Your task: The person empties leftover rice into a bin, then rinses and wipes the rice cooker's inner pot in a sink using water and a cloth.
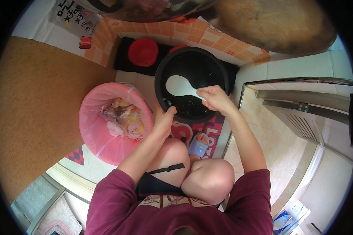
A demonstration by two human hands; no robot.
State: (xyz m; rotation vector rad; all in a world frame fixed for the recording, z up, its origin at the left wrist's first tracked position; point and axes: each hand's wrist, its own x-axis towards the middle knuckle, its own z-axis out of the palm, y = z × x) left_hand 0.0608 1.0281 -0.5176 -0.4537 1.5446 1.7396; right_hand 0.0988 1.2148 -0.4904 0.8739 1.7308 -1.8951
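My right hand grips the handle of a white rice paddle, its broad blade over the inside of a round black pot. On the pot's near left rim is my left hand, thumb over the edge and fingers on the outer wall. Bits of white rice cling to the dark inner wall. Just left of the pot stands a pink bin lined with a pink bag. Food scraps, clear plastic and a white foam fruit net lie inside it.
A red basin sits behind the pot on a black mat. A brown panel rises at the left. Overhead at upper right hangs a round wooden board. A patterned mat lies underfoot, and a doorway frame stands right.
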